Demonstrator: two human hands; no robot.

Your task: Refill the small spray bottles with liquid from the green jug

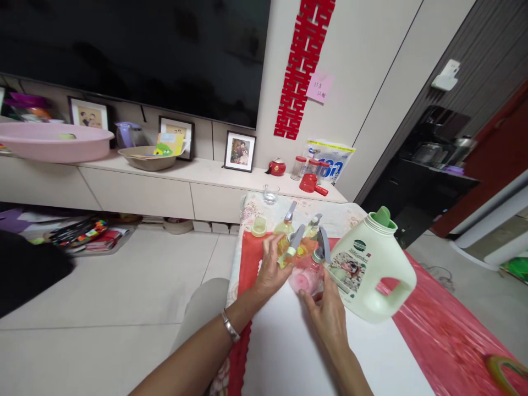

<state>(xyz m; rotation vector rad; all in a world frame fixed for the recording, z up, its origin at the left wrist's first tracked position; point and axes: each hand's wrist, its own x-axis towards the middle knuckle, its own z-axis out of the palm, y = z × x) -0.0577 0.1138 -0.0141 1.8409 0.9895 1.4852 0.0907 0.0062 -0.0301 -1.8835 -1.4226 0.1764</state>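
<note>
My left hand (273,269) is curled round a small yellow spray bottle (289,246) with a grey trigger, and a bracelet sits on that wrist. My right hand (325,311) grips a small pink spray bottle (307,275) from the near side. Both bottles stand on the table (289,352), which has a white sheet over a red cloth. Two more small spray bottles (284,223) stand just behind. A large pale green detergent jug (371,269) with a green cap stands right beside the pink bottle.
A small yellow-green cap (259,226) and a glass cup (270,193) lie further back on the table. A low white cabinet (165,181) along the wall carries photo frames, a pink basin, a bowl, jars and a red pot. Clutter lies on the floor at left.
</note>
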